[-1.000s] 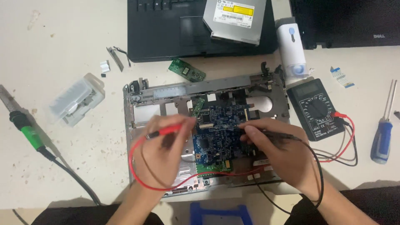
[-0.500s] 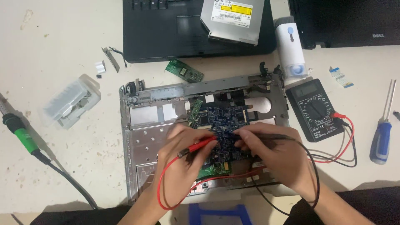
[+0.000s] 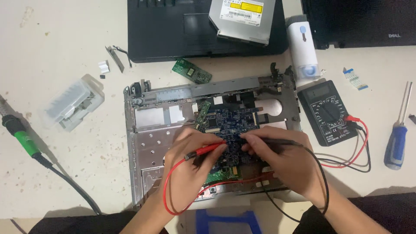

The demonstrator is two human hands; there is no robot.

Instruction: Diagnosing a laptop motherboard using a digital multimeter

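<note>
The left hand holds the red probe between its fingers, and the right hand holds the black probe the same way. Both probes lie nearly level and point inward, tips close together on the blue circuit board, directly under the fingers. The board sits inside the open laptop frame. To the right, near the right hand, lies the meter, and further out a blue screwdriver.

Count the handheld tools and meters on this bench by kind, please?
Multimeter: 1
Test probes: 2, the red probe in the left hand and the black probe in the right hand
Blue-handled screwdriver: 1
Green-handled soldering iron: 1
Total: 5
</note>
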